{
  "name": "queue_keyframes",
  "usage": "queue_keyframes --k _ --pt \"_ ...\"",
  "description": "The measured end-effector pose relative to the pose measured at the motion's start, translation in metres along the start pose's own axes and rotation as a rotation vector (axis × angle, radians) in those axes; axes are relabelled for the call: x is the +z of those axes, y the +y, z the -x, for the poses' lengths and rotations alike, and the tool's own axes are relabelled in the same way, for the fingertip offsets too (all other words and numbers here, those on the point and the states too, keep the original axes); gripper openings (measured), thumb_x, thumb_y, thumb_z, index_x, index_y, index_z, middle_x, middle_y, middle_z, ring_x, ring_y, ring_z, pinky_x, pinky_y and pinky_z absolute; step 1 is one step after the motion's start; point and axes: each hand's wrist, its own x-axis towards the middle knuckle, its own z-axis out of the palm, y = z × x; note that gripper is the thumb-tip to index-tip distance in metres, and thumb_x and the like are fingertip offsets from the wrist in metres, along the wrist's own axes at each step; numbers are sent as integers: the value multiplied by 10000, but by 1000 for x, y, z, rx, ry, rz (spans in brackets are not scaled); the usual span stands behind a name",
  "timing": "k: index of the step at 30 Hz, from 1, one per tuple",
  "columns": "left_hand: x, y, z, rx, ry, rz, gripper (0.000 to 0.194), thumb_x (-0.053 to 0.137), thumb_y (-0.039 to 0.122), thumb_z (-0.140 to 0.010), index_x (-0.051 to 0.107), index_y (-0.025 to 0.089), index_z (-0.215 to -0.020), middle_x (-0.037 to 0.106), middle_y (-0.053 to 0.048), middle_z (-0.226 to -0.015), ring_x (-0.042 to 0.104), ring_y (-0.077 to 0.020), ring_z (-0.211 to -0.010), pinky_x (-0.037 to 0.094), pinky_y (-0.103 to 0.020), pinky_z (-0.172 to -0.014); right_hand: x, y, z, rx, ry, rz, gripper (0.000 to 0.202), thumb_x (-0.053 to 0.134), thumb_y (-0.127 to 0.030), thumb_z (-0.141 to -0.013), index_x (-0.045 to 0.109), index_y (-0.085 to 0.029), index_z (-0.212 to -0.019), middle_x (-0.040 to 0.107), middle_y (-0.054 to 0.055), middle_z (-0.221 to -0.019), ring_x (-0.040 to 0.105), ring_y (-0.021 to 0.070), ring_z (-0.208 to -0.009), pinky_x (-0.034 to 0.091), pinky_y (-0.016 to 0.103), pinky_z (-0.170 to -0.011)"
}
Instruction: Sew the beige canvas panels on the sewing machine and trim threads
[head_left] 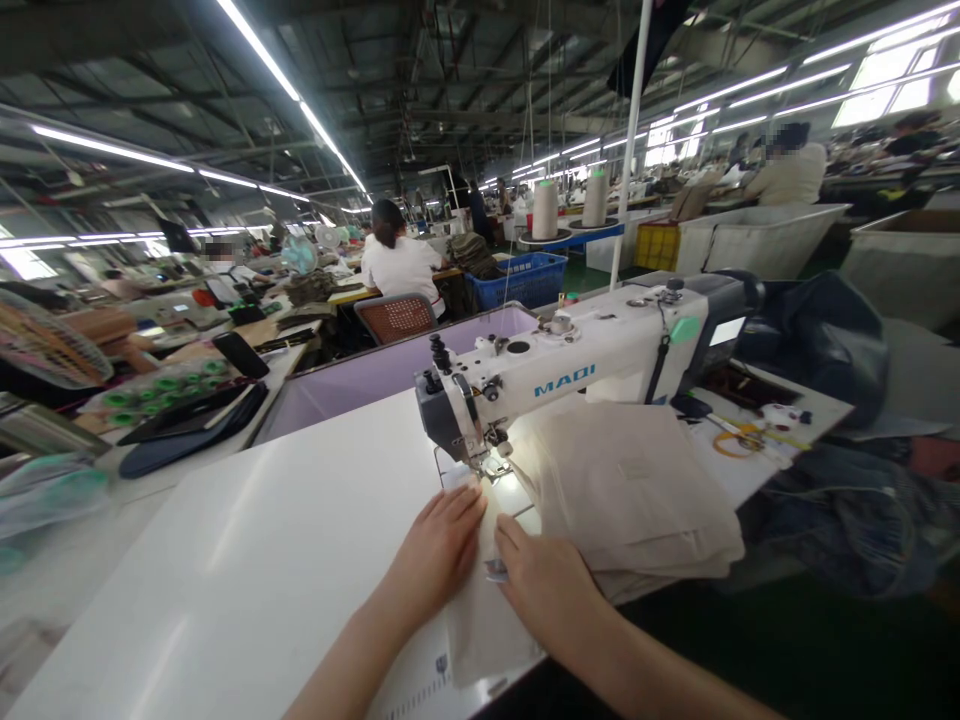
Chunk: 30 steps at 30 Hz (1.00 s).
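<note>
A white sewing machine (570, 365) lettered MAQI stands on the white table, its lamp lighting the plate under the needle. A strip of beige fabric (491, 635) runs from the needle area toward the table's front edge. My left hand (442, 545) lies on this fabric just in front of the presser foot, fingers stretched out and pressing down. My right hand (551, 585) is closed at the fabric's right side, thumb and fingers curled on it. A small silvery metal piece (496, 570) shows at those fingers; its kind is unclear. Folded beige fabric pieces (637, 490) are stacked to the right.
Orange-handled scissors (739, 440) and small items lie at the table's right end. Thread cones (546, 210) stand on a rack behind the machine. Beyond the table are a lilac-lined bin (390, 360), a blue crate (525, 280) and a seated co-worker (397, 255).
</note>
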Motion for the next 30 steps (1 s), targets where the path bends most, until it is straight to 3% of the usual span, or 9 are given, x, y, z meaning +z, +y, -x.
queue_keyframes --k 3,6,9,17,25,30 --pt "-5 18 11 49 -11 83 396 501 178 -940 631 220 -1311 658 -112 -1338 626 -273 -1229 532 -448 -1062 9 1 6 -12 32 23 470 568 -71 -886 565 -110 -1355 631 180 -1312 709 202 -731 579 307 -580" --pt "-7 23 16 54 6 128 395 494 180 -943 628 218 -1313 641 -112 -1365 612 -271 -1256 530 -437 -1068 9 0 5 -23 -29 65 525 512 -12 -867 553 -102 -1382 601 187 -1371 718 203 -717 582 309 -568" --pt "-8 18 14 49 3 156 404 490 173 -940 625 222 -1317 642 -107 -1362 605 -264 -1266 528 -434 -1071 2 1 -2 -18 -77 64 481 471 -2 -881 596 -121 -1331 616 174 -1351 726 199 -727 570 285 -572" --pt "-4 -8 -2 28 9 103 362 492 186 -940 653 194 -1264 662 -121 -1316 639 -265 -1210 553 -420 -1034 -11 6 -27 2 -64 46 315 463 -52 -927 639 -119 -1179 682 135 -1061 721 212 -750 553 273 -589" --pt "-4 -16 -9 24 39 120 374 490 180 -939 658 214 -1271 661 -106 -1324 640 -253 -1215 535 -416 -1058 -11 10 -38 7 -22 22 289 467 -62 -935 655 -142 -1139 683 112 -1062 718 209 -764 545 266 -582" --pt "8 -18 -1 4 102 95 378 481 233 -963 642 200 -1304 652 -125 -1341 618 -271 -1251 524 -430 -1072 -8 9 -32 45 -28 0 300 445 -61 -935 625 -136 -1163 667 121 -1081 709 215 -744 547 291 -594"
